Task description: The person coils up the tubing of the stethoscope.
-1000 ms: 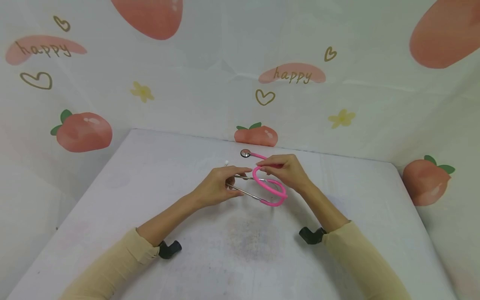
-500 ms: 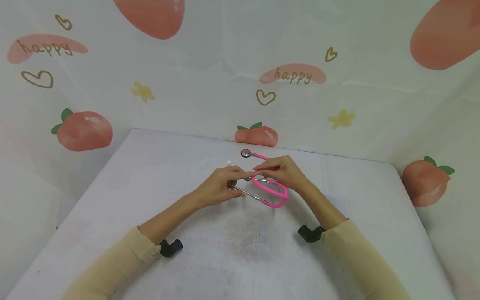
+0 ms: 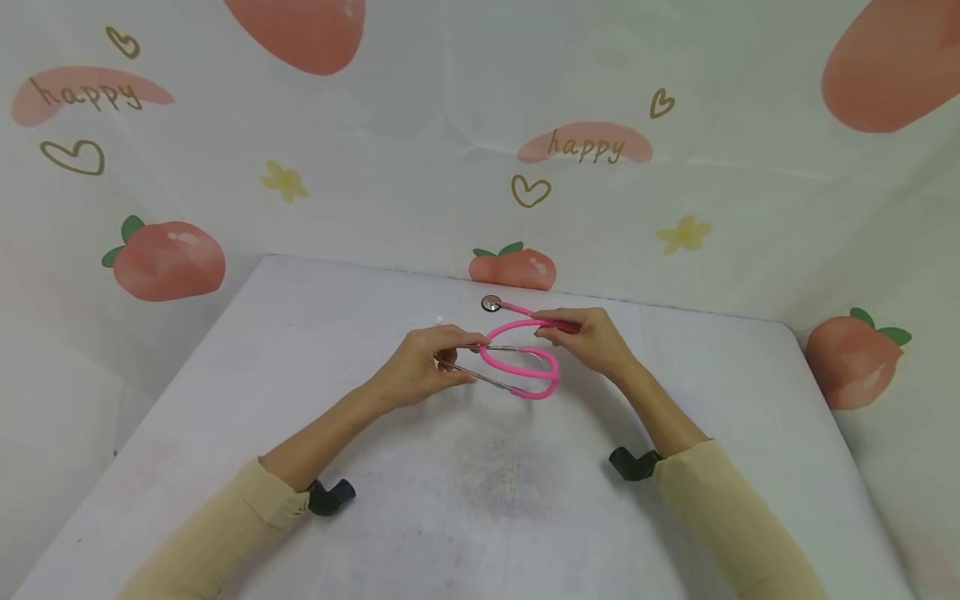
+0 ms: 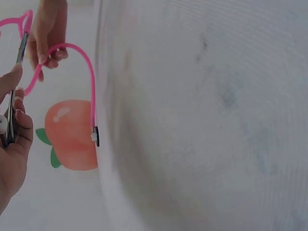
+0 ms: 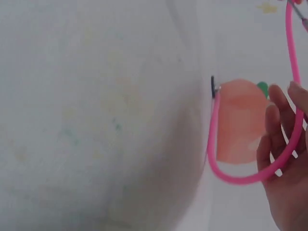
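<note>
A stethoscope with pink tubing point(image 3: 521, 372) is held between both hands above the table. My left hand point(image 3: 420, 367) grips its metal ear tubes point(image 4: 11, 113), and a white eartip point(image 4: 3, 124) shows beside the palm in the left wrist view. The left fingertips also meet a loop of the pink tube in the head view. My right hand point(image 3: 596, 340) pinches the tube farther along, towards the chest piece. That round chest piece point(image 3: 491, 303) hangs from the tube's end, left of the right hand; in the right wrist view the tube point(image 5: 236, 180) curves down across the fingers.
A white, stained table top point(image 3: 420, 517) lies under the hands. Behind it hangs a white cloth backdrop point(image 3: 420, 183) printed with peaches, hearts and flowers. A black camera mount sits on each wrist, the left one point(image 3: 330, 497) and the right one point(image 3: 632, 464).
My right hand has moved right, away from the left fingertips, drawing the tube into a wider loop. The left hand has shifted slightly left with the ear tubes.
</note>
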A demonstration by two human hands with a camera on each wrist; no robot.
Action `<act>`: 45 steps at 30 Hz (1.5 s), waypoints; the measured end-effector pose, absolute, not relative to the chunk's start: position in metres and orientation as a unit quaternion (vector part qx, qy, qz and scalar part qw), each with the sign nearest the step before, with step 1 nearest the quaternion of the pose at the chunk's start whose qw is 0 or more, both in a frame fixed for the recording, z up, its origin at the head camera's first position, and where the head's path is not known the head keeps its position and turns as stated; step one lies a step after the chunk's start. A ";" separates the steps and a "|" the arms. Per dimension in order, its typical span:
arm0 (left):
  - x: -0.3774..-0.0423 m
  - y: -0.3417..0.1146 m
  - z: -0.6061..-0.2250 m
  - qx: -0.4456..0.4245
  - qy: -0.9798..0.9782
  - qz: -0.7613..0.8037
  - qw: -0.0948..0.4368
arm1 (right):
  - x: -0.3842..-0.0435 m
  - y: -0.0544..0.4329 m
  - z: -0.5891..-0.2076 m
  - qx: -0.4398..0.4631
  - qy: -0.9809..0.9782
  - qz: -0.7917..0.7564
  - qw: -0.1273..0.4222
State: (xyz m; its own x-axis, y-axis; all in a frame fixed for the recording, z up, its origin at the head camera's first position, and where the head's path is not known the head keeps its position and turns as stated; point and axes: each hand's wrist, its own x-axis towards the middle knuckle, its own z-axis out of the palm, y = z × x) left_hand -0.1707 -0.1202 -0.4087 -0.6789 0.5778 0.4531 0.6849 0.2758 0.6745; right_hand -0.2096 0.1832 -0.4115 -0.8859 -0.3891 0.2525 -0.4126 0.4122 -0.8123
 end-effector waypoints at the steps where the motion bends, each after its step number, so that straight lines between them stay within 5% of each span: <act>1: -0.171 -0.122 -0.408 -0.394 -0.797 -0.454 0.061 | -0.210 0.186 -0.412 0.234 -0.845 0.481 0.019; 12: -0.174 -0.131 -0.404 -0.356 -0.787 -0.487 0.129 | -0.215 0.210 -0.423 0.202 -0.848 0.487 0.057; 27: -0.179 -0.132 -0.400 -0.344 -0.778 -0.498 0.168 | -0.185 0.206 -0.373 0.252 -0.827 0.488 0.123; 33: -0.167 -0.126 -0.381 -0.344 -0.780 -0.497 0.163 | -0.193 0.216 -0.391 0.237 -0.846 0.467 0.103; 45: -0.163 -0.122 -0.374 -0.316 -0.798 -0.488 0.160 | -0.166 0.199 -0.368 0.297 -0.833 0.467 0.019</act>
State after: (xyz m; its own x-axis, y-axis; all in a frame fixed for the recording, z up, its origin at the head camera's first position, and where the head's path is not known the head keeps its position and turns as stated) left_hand -0.1628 -0.1224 -0.3741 -0.7490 0.3490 0.5633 0.6604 0.3247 0.6771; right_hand -0.1660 0.1992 -0.3684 -0.8224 -0.4778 0.3087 -0.5127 0.3874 -0.7662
